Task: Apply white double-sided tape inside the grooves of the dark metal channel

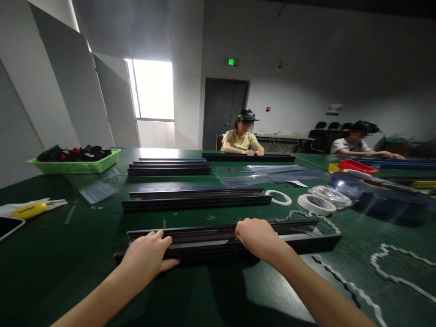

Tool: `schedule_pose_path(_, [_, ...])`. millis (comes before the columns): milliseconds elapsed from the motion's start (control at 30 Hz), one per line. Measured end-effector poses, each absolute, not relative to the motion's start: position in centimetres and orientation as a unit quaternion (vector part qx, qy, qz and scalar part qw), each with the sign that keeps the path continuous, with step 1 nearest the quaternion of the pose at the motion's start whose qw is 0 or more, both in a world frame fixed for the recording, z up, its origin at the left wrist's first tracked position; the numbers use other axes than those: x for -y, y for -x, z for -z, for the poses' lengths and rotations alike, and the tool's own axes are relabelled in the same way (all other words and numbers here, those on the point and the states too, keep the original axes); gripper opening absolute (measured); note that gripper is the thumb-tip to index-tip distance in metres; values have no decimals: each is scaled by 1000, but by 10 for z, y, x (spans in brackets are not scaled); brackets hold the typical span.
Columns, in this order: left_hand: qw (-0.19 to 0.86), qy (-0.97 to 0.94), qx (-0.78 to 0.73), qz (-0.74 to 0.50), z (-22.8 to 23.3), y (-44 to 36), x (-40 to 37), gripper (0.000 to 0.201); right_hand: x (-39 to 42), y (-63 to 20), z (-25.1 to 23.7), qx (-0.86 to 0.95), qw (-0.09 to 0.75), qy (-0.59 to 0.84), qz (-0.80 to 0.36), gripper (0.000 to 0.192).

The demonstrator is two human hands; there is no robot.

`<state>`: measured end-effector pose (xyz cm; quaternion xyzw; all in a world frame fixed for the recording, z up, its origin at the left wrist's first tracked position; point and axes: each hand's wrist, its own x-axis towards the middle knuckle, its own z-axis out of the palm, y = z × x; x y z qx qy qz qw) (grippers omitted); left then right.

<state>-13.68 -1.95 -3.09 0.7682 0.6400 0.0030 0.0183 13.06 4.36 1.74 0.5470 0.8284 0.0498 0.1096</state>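
Note:
A long black channel-shaped rail (211, 254) lies crosswise in front of me on the green table, with a pale strip (204, 244) along its inside. My left hand (148, 250) grips the rail near its left end, fingers over the top and thumb along the near side. Closer to the middle, my right hand (257, 238) is closed with its fingers curled down at the rail; whatever is in the fingertips is hidden. To its right, a whitish strip (296, 236) shows inside the channel. A wavy white strip (354, 286) trails over the table at the right.
More black rails (197, 200) lie beyond mine. White tape rolls (316, 204) and a large roll of clear film (384, 195) are at the right. A green basket (75, 167) of black pieces and a yellow object (30, 210) are at the left. Two people sit across the table.

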Motion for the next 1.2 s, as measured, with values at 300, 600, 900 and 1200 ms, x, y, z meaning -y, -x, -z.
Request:
schedule_pose_path(300, [-5, -767, -642, -5, 32, 137, 19, 39, -46, -133, -13, -830, 100, -545, -61, 25])
schedule_pose_path(600, [-10, -753, -658, 7, 28, 136, 21, 44, -47, -133, -11, -827, 111, -548, -55, 25])
schedule_pose_path(900, [-16, -752, -658, 17, 24, 135, 23, 54, -46, -132, -14, -827, 106, -549, -53, 25])
schedule_pose_path(1200, [-1, -758, -652, 10, 27, 137, 21, 47, -46, -132, -14, -827, 107, -548, -61, 26])
